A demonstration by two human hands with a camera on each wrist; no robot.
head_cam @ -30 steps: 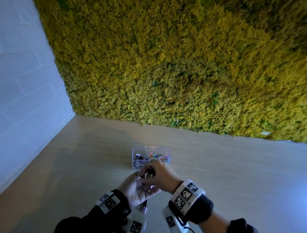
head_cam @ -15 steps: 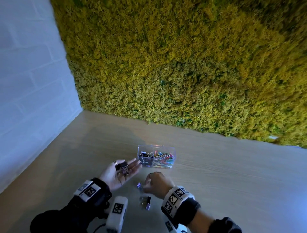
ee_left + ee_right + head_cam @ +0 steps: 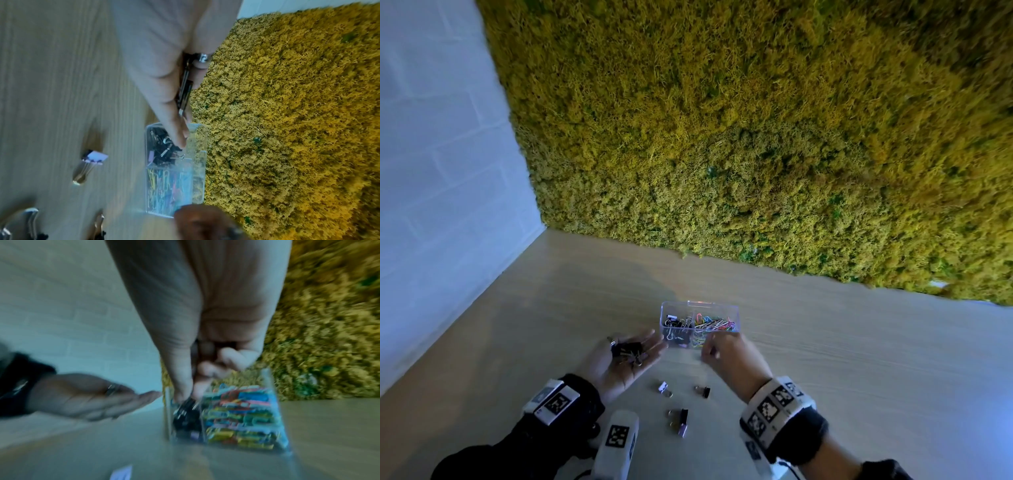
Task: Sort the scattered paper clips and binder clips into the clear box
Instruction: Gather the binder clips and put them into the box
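The clear box (image 3: 700,303) stands on the wooden table, black binder clips in its left compartment and coloured paper clips (image 3: 714,323) in its right one. My left hand (image 3: 626,363) lies palm up just left of the box, fingers straight, carrying a small heap of black binder clips (image 3: 628,350). My right hand (image 3: 710,349) hovers at the box's near wall with its fingers curled. In the blurred right wrist view its thumb and fingers (image 3: 186,391) pinch a small dark binder clip (image 3: 186,403) over the left compartment of the box (image 3: 269,386).
Three loose binder clips lie on the table nearer me: a lilac one (image 3: 664,389), a black one (image 3: 703,391), and a black and purple one (image 3: 679,418). A moss wall (image 3: 756,137) rises behind the table and a white brick wall (image 3: 441,171) to the left.
The hands, together a second ago, have parted. My left hand turned palm up beside the box. My right hand dipped to the table, then rose to the box.
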